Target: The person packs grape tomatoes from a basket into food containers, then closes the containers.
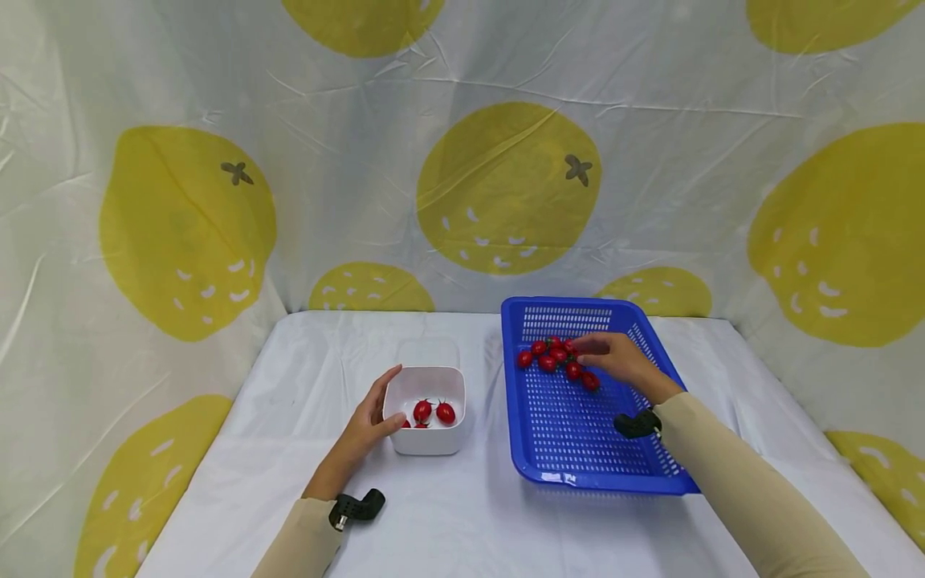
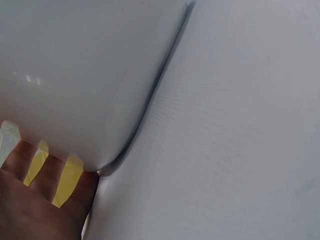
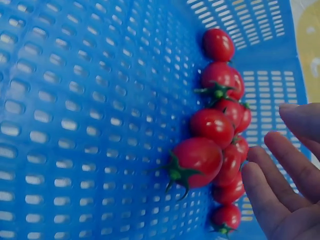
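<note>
Head view, left to right: left hand [image 1: 364, 421], white box [image 1: 428, 442], blue basket [image 1: 574, 441], right hand [image 1: 620, 359].
Left fingers and thumb clasp the white box's left side; a few tomatoes [image 1: 446, 413] lie inside. More red tomatoes [image 1: 548, 364] cluster toward the blue basket's far end, by the right hand's parted fingers; contact is hard to tell.

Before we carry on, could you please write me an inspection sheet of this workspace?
Surface: white cloth, lightly creased.
Job's things: white box with red tomatoes inside; blue basket with more tomatoes grouped toward its far side.
Clutter: translucent, lid-like piece behind the box.
Hands: left hand holds the box's left side; right hand reaches over the basket's tomatoes, apparently holding nothing.
Cables: nothing seen.
Surroundings: white backdrop with yellow lemon prints.
</note>
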### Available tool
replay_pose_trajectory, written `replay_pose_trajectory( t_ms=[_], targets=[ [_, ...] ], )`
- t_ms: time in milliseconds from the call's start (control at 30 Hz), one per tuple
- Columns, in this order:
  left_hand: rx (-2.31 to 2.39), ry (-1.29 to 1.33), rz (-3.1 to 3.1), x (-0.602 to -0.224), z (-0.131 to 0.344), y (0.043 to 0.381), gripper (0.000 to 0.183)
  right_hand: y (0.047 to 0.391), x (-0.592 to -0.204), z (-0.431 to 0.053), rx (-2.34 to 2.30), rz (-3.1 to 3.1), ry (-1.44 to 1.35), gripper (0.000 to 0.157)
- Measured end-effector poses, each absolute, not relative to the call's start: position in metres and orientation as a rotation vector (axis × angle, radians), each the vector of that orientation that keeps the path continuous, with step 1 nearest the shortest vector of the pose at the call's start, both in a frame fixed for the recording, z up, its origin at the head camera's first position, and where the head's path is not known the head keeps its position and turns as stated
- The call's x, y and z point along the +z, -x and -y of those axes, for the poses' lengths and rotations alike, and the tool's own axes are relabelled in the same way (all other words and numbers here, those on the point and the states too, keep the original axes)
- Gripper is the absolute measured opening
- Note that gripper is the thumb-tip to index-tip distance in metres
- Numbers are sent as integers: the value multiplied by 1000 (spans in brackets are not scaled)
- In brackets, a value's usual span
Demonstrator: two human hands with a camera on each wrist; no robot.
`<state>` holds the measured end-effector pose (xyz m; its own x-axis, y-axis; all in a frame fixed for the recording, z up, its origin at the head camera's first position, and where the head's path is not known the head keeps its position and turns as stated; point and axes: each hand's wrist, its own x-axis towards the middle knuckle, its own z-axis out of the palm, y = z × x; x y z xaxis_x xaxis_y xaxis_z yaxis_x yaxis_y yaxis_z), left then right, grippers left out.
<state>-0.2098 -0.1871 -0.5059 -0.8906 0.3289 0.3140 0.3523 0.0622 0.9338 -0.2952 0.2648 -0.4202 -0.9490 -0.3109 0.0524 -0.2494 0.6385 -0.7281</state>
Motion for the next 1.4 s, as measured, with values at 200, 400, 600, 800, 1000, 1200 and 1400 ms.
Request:
replay_pose_trajectory(
  t_ms=[200, 400, 600, 800, 1000, 1200, 1400],
  targets=[
    [-2020, 713, 2284, -506, 188, 209, 75, 296, -423, -268, -1147, -2794, 418, 35],
    [-2004, 698, 2302, -505, 187, 208, 75, 297, -427, -271, -1118, -2777, 414, 33],
    [-1997, 685, 2314, -504, 187, 208, 75, 296, -429, -271, -1087, -2754, 403, 31],
    [-2020, 716, 2281, -502, 186, 207, 76, 295, -429, -273, -1088, -2724, 431, 31],
    [-2020, 696, 2289, -504, 186, 208, 75, 294, -429, -274, -1104, -2706, 466, 30],
    [-2022, 668, 2299, -506, 187, 209, 73, 298, -435, -273, -1068, -2674, 345, 35],
    [-2003, 678, 2305, -509, 188, 210, 73, 296, -434, -271, -1025, -2676, 369, 38]
  ],
)
